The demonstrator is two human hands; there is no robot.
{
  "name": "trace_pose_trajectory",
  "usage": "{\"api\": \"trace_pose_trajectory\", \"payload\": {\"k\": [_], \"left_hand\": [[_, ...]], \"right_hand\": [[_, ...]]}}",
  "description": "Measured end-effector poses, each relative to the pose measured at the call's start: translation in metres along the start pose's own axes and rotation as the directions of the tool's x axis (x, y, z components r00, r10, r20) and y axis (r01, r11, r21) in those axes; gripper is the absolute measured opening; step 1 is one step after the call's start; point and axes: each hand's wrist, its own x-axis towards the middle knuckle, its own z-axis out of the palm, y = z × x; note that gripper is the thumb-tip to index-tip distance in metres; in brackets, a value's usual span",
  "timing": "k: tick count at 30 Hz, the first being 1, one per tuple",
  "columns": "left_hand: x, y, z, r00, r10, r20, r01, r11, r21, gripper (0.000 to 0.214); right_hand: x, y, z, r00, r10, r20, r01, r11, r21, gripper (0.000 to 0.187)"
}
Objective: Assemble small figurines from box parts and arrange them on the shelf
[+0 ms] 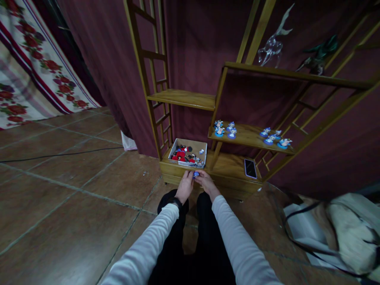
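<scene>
The left hand and right hand are pinching a purple figurine between them, near the box's front edge.

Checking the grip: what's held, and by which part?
A small purple-blue figurine, between the left hand and right hand; the part gripped is too small to tell.

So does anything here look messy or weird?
The figurines in the box look messy: they're jumbled inside the cardboard box, while the shelf figurines stand in two groups. A stray white bit, unclear what, lies on the floor tiles.
</scene>
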Motion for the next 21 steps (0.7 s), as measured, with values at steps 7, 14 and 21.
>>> {"api": "trace_pose_trajectory", "payload": {"k": [7,14,21], "left_hand": [[0.003,0.003,-0.013,0.985,0.081,0.149,-0.108,0.977,0.182,0.059],[0.007,0.002,-0.017,0.97,0.159,0.186,-0.21,0.932,0.296,0.051],[0.004,0.005,-0.017,0.95,0.186,0.249,-0.295,0.793,0.533,0.046]], "right_hand": [[0.003,0.001,-0.004,0.999,-0.035,0.003,0.035,0.999,-0.005,0.036],[0.005,0.001,-0.007,0.999,-0.038,-0.004,0.038,0.998,-0.05,0.034],[0.005,0.004,-0.01,0.996,-0.083,0.012,0.083,0.995,-0.06,0.034]]}}
